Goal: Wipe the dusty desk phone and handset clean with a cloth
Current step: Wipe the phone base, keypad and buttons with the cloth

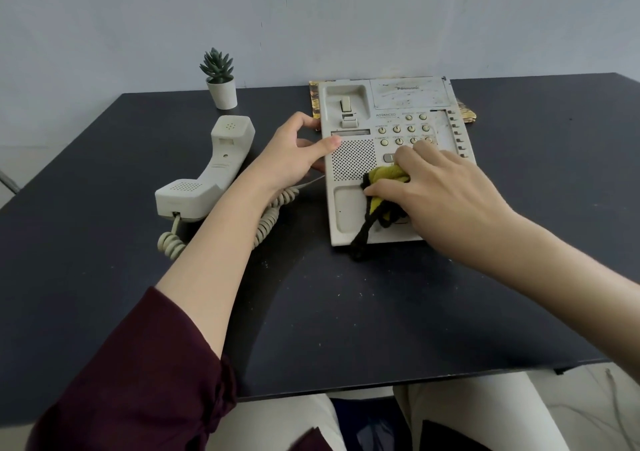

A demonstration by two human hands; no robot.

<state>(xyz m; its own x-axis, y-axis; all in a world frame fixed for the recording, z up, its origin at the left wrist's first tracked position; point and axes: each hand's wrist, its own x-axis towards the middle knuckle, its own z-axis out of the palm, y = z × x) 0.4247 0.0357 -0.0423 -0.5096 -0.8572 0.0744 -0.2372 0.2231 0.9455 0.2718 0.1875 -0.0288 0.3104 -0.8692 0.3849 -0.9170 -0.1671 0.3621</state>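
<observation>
The job looks about half done, at a guess. The near part of the phone looks fairly clean. The far panel at its top is marked with grey smudges, so that part needs wiping. Dust specks also lie on the dark table in front of the phone.

The right hand reaches in from the right. Its fingers curl over a bunched yellow cloth with a black edge and press it down on the middle of the phone, just below the round buttons. A black bit of the cloth hangs over the phone's near edge onto the table.

The left hand grips the phone's left side, thumb on top by the speaker holes, fingers curled round the edge. It seems to be keeping the phone from sliding.

The handset lies off the phone, on the table to the left, with its curly cord running under the left arm. I can't tell if it has been wiped.

Farther back, a small plant pot stands near the wall.
</observation>
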